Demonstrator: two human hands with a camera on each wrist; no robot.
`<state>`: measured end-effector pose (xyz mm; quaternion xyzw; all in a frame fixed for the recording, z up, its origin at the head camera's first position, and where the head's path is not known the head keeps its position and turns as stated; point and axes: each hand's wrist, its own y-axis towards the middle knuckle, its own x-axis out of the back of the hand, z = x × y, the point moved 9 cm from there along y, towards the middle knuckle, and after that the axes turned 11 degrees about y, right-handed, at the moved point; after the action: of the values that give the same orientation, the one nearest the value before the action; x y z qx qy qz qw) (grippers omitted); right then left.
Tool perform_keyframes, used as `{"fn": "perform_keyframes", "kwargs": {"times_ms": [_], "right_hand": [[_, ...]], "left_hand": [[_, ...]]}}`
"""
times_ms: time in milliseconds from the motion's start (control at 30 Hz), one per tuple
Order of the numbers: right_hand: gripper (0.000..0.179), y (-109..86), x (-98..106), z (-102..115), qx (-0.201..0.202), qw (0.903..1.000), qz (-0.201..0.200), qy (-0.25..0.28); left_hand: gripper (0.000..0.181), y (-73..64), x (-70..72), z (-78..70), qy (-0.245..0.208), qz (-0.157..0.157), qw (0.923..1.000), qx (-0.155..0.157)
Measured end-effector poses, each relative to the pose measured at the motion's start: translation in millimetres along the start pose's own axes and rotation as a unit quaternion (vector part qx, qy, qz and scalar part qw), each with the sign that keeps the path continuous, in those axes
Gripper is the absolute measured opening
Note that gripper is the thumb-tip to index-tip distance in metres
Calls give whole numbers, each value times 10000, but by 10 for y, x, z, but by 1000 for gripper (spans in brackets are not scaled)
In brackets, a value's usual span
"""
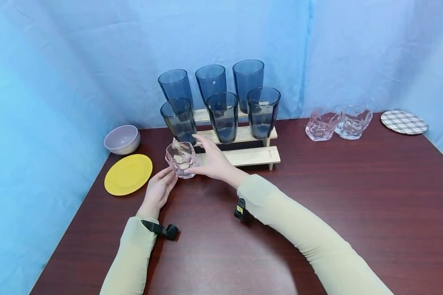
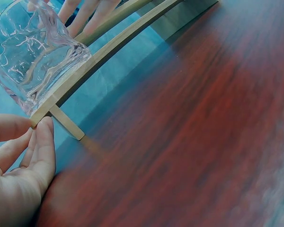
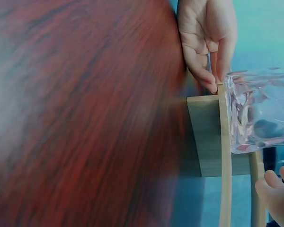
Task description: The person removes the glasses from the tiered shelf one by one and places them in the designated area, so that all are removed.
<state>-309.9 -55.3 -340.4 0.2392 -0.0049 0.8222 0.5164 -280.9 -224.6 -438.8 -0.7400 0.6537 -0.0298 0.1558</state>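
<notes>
A pinkish clear faceted glass tumbler (image 1: 182, 159) stands at the left end of the lowest step of a wooden tiered rack (image 1: 252, 156). With thumb and fingertips, my left hand (image 1: 158, 190) pinches that step's end, just below the tumbler; the left wrist view shows this grip on the wooden slat (image 2: 106, 54). My right hand (image 1: 215, 164) is beside the tumbler with thumb and fingers spread apart. In the right wrist view, its visible fingers (image 3: 277, 189) are separate from the tumbler (image 3: 262, 111). Several tall blue-grey glasses (image 1: 223, 119) stand on the upper steps.
On the left lie a yellow plate (image 1: 128, 175) and a lilac bowl (image 1: 122, 140). Toward the back right stand a pink tumbler (image 1: 320, 125) and a clear tumbler (image 1: 353, 122), beside a checked round mat (image 1: 404, 121). Blue curtains (image 1: 133, 53) border the dark wooden table (image 1: 354, 184).
</notes>
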Motion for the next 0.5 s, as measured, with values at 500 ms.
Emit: {"fn": "perform_keyframes", "kwargs": {"times_ms": [500], "right_hand": [[101,13,-170,-109,-131,9997,47,190]], "left_hand": [[49,-32,2,-11,189,3,9998,-12]]}}
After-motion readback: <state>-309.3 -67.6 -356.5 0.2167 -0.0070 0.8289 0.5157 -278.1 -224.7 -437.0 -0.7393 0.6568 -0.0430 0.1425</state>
